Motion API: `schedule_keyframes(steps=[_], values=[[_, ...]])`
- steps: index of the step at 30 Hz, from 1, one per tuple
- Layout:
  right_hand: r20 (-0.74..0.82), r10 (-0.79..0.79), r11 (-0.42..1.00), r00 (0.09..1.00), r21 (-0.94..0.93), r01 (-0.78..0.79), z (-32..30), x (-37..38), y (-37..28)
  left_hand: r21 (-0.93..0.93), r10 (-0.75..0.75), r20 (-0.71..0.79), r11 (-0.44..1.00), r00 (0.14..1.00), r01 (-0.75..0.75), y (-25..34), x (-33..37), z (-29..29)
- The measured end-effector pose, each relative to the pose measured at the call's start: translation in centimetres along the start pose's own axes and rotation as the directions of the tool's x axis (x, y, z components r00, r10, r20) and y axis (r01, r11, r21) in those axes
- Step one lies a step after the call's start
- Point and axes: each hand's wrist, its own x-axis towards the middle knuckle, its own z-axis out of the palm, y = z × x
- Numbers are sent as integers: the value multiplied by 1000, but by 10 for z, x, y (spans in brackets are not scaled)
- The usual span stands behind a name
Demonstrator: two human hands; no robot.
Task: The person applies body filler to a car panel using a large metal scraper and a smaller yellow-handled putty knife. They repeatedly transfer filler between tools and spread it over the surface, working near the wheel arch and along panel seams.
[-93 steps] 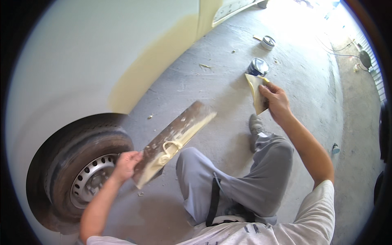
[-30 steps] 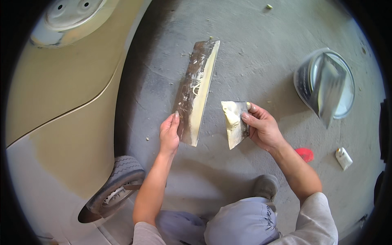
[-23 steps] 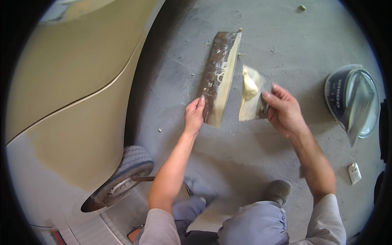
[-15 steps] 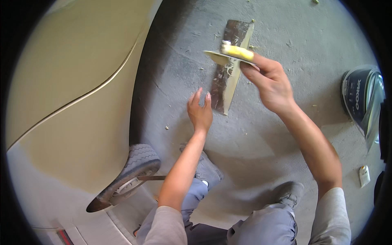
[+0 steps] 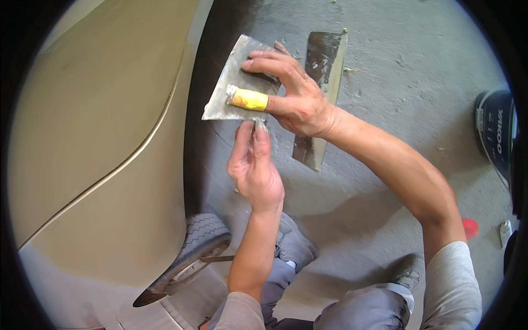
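My right hand (image 5: 300,99) grips a flat grey metal putty spreader (image 5: 225,91). Its fingers lie across the upper face, one of them wrapped in yellow, and the thumb is hidden. At the spreader's lower edge, the fingertips of my left hand (image 5: 257,170) are pinched together against the metal. Beneath my right hand, on the floor, rests a long dark mixing plate (image 5: 316,146) with cream-coloured putty along its right side; my hand covers its middle. To the left stands a car body panel (image 5: 104,203) coated in beige filler, with a curved crease across it.
A car tyre (image 5: 206,234) sits below the panel at lower left, near my shoe (image 5: 294,239). At the right edge is a dark tin (image 5: 495,132). A red round object (image 5: 470,228) and a small white tube (image 5: 505,234) lie on the concrete floor (image 5: 396,60).
My right hand has moved left and turned the spreader from edge-on to face-up. My left hand, open before, has closed its fingertips at the spreader's edge. The red object has come into view.
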Motion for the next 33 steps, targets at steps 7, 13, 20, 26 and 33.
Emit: schedule_keyframes(steps=[7,13,20,26,33], values=[[15,-18,1000,1000,1,18,38,-5,16,360,275,85,888,958,-287,-10,37,-37],[23,13,997,1000,-73,-11,61,-5,23,584,477,79,690,876,-428,-33,75,-48],[88,-10,989,996,-146,23,75,7,32,636,553,31,632,833,-443,-38,97,-47],[115,62,992,991,-120,-48,82,4,24,586,429,-47,743,902,-323,-41,105,-61],[98,79,990,992,-122,-67,68,-4,12,590,482,54,691,875,-417,-37,91,-62]])
